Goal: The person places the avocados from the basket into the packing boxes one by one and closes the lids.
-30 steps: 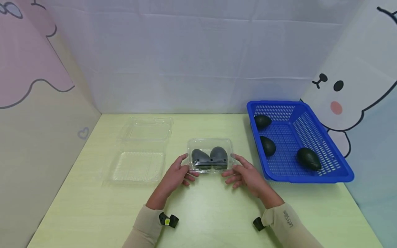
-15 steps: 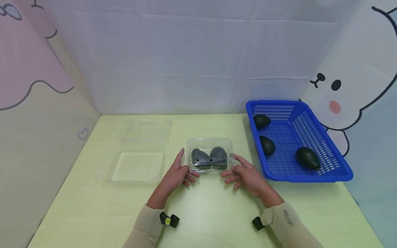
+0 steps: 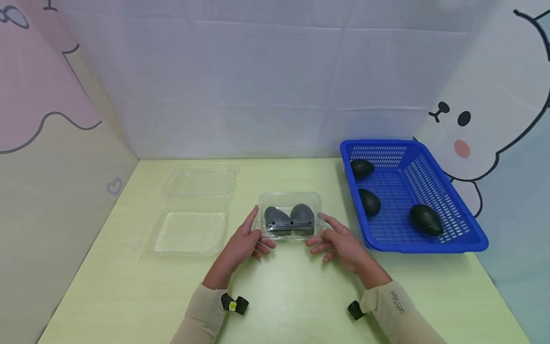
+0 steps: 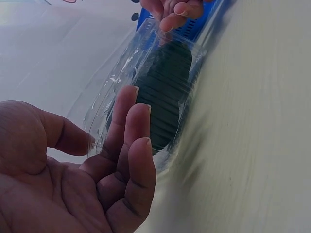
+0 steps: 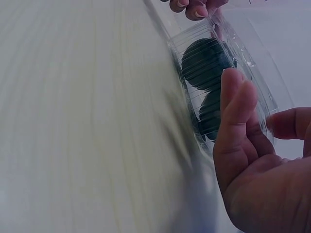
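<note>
Box, clear rectangular plastic point(image 3: 287, 203), lidded, two dark egg-shaped fruits point(image 3: 302, 212) inside, sits on the pale wood-grain table point(image 3: 292, 296) between both hands. Left hand point(image 3: 245, 244): fingers loosely spread, thumb at the side wall. Right hand point(image 3: 344, 244): fingers loose, thumb at the rim; can't tell if it's pinching. Suggest pressing both front corners evenly, fingers supporting below. Check the lid's seated before lifting.

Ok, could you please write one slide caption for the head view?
Left hand and right hand flank a clear box containing two dark avocados, with a blue basket at right.
</note>
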{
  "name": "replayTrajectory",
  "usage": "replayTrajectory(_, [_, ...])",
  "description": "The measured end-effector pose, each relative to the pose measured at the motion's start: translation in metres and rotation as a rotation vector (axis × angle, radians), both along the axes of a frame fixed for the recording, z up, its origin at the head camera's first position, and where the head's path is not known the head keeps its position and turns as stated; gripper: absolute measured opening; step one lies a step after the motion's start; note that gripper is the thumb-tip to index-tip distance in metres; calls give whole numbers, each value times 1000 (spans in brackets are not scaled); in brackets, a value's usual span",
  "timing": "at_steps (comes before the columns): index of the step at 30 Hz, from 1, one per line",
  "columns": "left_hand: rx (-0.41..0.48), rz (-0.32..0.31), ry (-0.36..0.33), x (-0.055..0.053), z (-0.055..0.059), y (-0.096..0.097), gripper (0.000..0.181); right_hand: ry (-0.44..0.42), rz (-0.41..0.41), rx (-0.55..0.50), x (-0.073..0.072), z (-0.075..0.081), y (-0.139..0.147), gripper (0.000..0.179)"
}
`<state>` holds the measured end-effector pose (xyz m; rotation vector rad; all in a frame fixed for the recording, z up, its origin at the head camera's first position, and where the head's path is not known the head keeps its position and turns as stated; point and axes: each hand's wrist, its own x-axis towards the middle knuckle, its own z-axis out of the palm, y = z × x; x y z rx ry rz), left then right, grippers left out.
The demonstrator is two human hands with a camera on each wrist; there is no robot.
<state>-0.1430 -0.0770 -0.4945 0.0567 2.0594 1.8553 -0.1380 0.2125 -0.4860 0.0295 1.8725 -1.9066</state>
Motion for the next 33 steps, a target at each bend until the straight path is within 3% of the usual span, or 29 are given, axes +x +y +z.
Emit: replayTrajectory(33, [-4,11,-2,3,0,2,77,16,-4,-3,-1,-8,1,63])
